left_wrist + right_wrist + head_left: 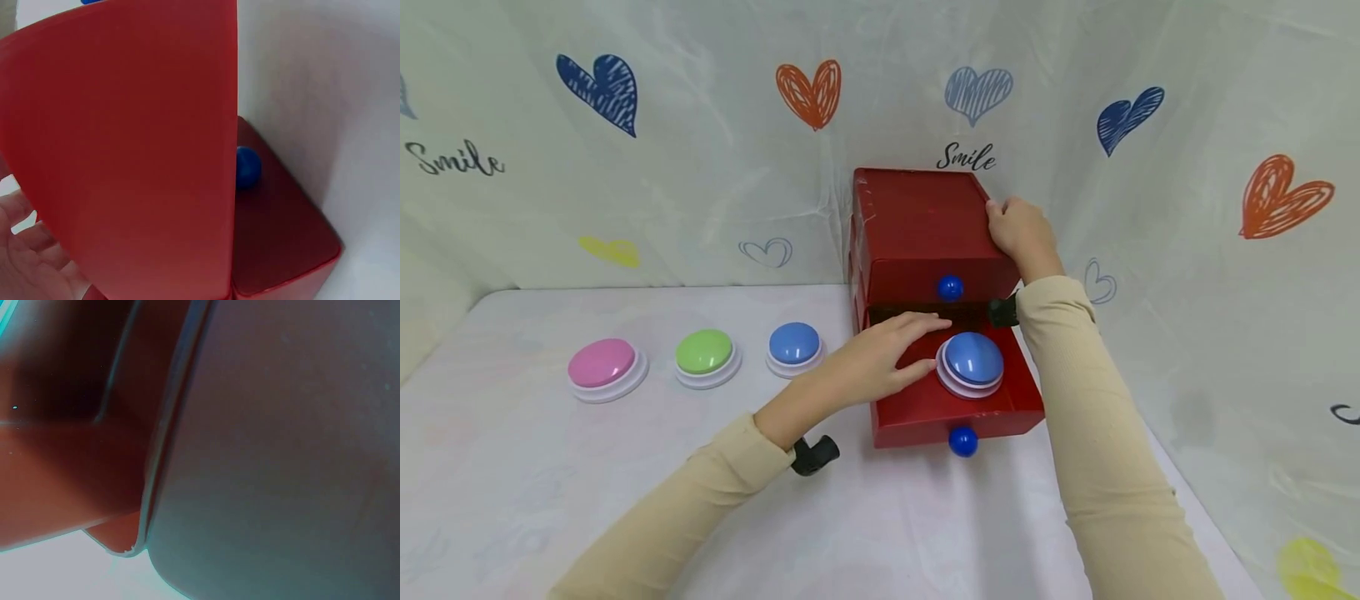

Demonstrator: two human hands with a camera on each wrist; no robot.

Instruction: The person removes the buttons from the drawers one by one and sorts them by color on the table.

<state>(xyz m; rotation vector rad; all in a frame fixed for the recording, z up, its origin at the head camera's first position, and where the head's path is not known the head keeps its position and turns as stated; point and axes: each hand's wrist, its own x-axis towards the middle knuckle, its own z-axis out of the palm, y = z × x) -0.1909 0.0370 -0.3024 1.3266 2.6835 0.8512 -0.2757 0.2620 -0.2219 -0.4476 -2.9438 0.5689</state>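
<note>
A small red drawer box (928,208) has its lower drawer (906,408) pulled out. Inside that drawer is a blue domed push button (973,358) on a white base. My left hand (880,358) reaches over the drawer from the left, fingers extended and parted, thumb tip at the blue button's left edge; whether they touch is unclear. The left wrist view shows part of this hand (34,259) beside the red drawer front. My right hand (1024,233) grips the box's top right edge, its fingertips hidden. In the right wrist view only the red box (69,481) shows, dark and close.
Left of the box, a pink button (601,363), a green button (703,352) and another blue button (793,343) stand in a row on the white table (700,467). The upper drawer, with a blue knob (951,288), is closed. A heart-printed curtain (700,167) hangs behind.
</note>
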